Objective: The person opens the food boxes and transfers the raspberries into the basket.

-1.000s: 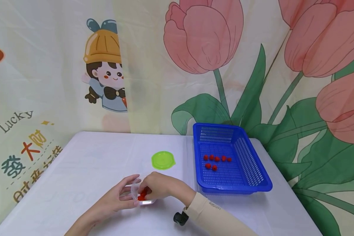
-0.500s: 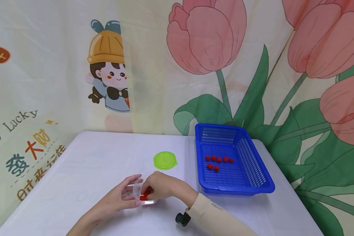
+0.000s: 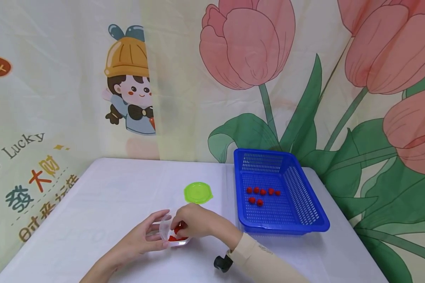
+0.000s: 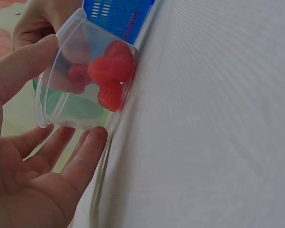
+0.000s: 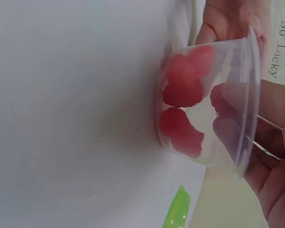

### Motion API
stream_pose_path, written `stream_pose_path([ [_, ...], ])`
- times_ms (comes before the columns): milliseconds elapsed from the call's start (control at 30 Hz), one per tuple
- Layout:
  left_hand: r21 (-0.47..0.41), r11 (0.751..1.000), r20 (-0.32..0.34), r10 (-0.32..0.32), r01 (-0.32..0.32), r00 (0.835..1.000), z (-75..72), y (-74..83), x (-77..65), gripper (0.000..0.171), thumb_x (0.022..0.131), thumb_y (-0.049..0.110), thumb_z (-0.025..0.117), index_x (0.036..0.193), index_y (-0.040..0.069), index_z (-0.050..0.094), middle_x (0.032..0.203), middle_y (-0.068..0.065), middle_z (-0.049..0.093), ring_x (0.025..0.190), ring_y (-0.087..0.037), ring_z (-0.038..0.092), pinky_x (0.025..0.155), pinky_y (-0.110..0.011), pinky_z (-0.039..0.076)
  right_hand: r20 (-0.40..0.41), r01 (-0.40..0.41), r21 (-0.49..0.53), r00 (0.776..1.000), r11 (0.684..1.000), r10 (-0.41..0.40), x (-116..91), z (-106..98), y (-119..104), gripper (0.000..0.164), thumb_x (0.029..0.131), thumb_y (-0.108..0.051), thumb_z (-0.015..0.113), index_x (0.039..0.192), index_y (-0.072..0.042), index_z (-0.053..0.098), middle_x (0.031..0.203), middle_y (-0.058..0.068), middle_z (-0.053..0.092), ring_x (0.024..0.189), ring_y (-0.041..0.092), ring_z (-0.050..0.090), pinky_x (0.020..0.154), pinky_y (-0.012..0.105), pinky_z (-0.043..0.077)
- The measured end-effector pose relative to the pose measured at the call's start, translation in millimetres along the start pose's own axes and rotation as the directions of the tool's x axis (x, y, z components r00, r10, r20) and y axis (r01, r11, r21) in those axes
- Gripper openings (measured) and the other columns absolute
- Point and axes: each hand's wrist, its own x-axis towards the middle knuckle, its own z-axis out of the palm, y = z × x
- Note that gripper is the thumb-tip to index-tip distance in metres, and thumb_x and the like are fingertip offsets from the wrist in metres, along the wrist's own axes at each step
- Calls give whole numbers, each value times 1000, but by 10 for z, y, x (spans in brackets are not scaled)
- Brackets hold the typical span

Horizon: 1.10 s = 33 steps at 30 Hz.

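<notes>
A clear plastic tub (image 4: pixel 85 111) stands on the table with several red raspberries (image 5: pixel 182 78) at its bottom. My left hand (image 3: pixel 145 236) holds the tub from the left, thumb at the rim and fingertips against the opposite side, as the left wrist view shows. Reaching in over the rim from the right, my right hand (image 3: pixel 194 222) pinches one raspberry (image 5: pixel 220 99) between thumb and fingertips. That berry sits inside the tub, raised above the others in the right wrist view.
A blue plastic basket (image 3: pixel 283 230) stands to the right, with several raspberries (image 3: pixel 256 190) in two rows on its floor. Behind the tub lies a green lid (image 3: pixel 197 192) on the white table (image 3: pixel 134 188). A printed curtain (image 3: pixel 177 78) hangs at the table's far edge.
My right hand has lifted slightly inside the tub, its raspberry now a little above the others. The left hand keeps its hold on the tub.
</notes>
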Motion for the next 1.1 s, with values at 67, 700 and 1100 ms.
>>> stream_pose_path([
  [67, 2, 1000, -4, -3, 3, 1000, 2, 6, -2, 93, 93, 15, 84, 167, 16, 28, 169, -19, 32, 138, -39, 58, 100, -23, 55, -21, 13, -5, 1000, 1000, -13, -45, -46, 1, 16, 95, -9, 80, 110, -13, 83, 91, -10, 73, 80, -3, 58, 74, 6, 47],
  [700, 49, 998, -38, -31, 33, 999, 11, -16, 36, 91, 91, 19, 86, 165, 20, 32, 166, -18, 37, 140, -40, 55, 97, -20, 54, -315, 19, 81, 949, 997, 7, -729, -505, 266, 15, 96, -10, 80, 111, -11, 81, 102, -2, 76, 92, 5, 68, 81, 13, 56],
  [1100, 53, 998, -49, -35, 37, 998, 16, -25, 48, 89, 92, 19, 85, 164, 20, 34, 166, -14, 39, 144, -40, 50, 97, -21, 54, -514, -42, 123, 852, 992, 100, -1265, -613, 744, 20, 93, -6, 83, 112, -12, 80, 103, -3, 77, 90, 5, 70, 79, 29, 63],
])
